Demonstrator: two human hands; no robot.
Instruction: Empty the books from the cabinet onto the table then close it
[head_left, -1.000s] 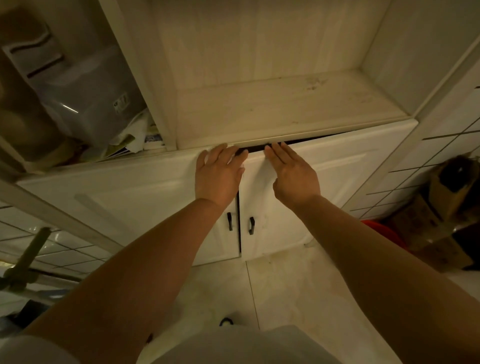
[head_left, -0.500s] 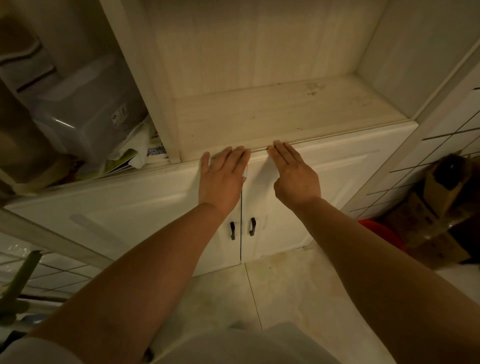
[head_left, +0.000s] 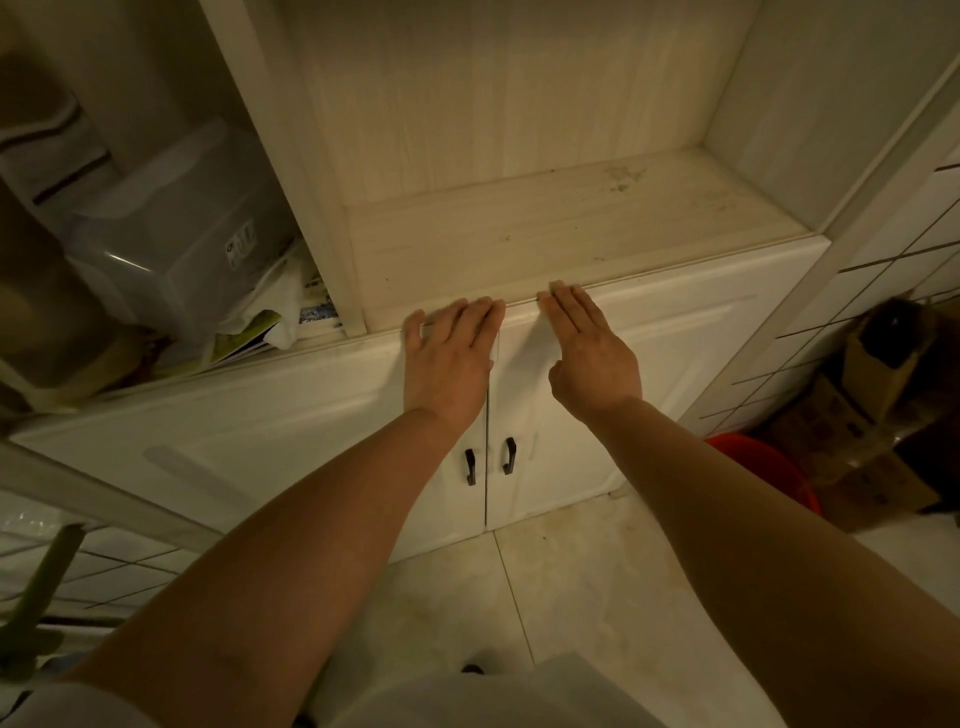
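Note:
Both white cabinet doors stand flush under the bare wooden shelf (head_left: 545, 228). My left hand (head_left: 449, 356) lies flat with straight fingers on the top of the left door (head_left: 249, 431). On the upper corner of the right door (head_left: 675, 353) my right hand (head_left: 592, 353) presses flat in the same way. Two small black handles (head_left: 488, 460) sit beside the centre seam below my wrists. No books and no table are in view.
A clear plastic box (head_left: 176, 260) and loose papers (head_left: 270, 322) fill the left compartment. A red bucket (head_left: 769, 473) and cardboard boxes (head_left: 872, 415) stand on the tiled floor at the right. A green object (head_left: 36, 587) is at the lower left.
A second ago a dark gap showed above the right door; both hands pushed the doors in and the gap has gone. The hands have stayed flat on the doors since.

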